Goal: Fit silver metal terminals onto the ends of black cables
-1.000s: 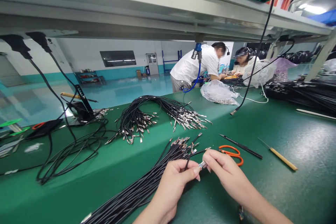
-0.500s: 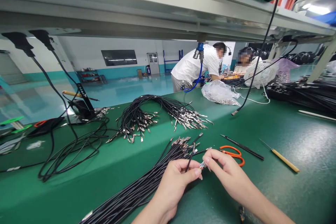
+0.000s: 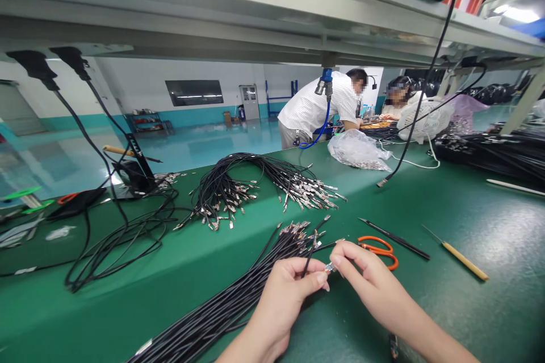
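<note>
- Although they sit outside the working area, two black plugs (image 3: 51,62) hang at upper left beneath the shelf (image 3: 238,11), and their cords run down to the table (image 3: 183,289).
- At left of centre lies one loose coil of black cable (image 3: 119,249), with no visible link to either hand.
- At centre, one fanned bundle of black wires (image 3: 221,187) carries metal terminals on its ends. The wires are too many and too tangled to count.
- At lower centre, a second bundle of terminated wires (image 3: 221,300) runs under the left hand (image 3: 281,306), its terminals lying just beyond the fingertips. This count also cannot be read.
- At bottom centre, the left fingers (image 3: 317,278) are curled closed around one single black wire (image 3: 310,258).
- Just to the right, the right fingers (image 3: 343,252) are pressed together, pinching one small metal terminal (image 3: 329,267) at the gap between the two hands. The right hand (image 3: 374,289) is steady above the table. Whether the terminal joins the wire cannot be determined.
- Handling note: pinch the terminal by its body and grip the wire close behind it, limiting twist.
- Right of the hands lie one pair of orange-handled scissors (image 3: 378,249), one slender black tool (image 3: 394,238) and one wood-handled awl (image 3: 464,261).
- In the far background, upper right of centre, two co-workers (image 3: 317,108) are at work beyond one clear plastic bag of terminals (image 3: 357,150).
</note>
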The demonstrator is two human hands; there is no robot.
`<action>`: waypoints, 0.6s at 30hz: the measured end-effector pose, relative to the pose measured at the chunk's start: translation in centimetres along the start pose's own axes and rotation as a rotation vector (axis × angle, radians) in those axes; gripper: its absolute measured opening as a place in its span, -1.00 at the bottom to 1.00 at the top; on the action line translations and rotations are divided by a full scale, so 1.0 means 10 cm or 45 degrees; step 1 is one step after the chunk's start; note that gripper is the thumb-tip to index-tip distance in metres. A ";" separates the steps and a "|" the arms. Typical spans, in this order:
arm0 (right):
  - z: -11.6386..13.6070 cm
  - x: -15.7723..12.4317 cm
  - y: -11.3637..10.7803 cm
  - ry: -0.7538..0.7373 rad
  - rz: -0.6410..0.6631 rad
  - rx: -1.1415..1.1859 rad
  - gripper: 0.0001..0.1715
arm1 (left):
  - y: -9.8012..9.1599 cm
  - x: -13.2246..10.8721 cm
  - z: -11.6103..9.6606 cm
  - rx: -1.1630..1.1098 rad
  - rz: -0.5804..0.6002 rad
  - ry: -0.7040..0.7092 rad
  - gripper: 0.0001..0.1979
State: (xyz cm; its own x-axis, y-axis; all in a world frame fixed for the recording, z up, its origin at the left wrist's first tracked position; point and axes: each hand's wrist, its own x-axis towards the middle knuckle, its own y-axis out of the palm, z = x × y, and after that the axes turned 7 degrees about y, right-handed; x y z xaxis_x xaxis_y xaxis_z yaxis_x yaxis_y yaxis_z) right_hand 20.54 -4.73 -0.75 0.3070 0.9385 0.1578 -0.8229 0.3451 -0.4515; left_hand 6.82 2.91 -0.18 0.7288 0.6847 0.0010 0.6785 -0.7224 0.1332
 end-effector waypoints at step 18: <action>-0.01 -0.01 0.04 -0.097 -0.100 -0.169 -0.69 | 0.03 -0.01 0.05 -0.017 0.013 0.048 -0.85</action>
State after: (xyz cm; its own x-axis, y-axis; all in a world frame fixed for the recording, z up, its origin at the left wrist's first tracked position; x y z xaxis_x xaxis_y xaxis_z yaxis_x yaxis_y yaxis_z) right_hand 20.22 -4.72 -1.05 0.3270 0.9083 0.2608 -0.7259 0.4181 -0.5460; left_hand 6.98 2.54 -0.62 0.7316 0.6805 0.0400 0.6695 -0.7283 0.1462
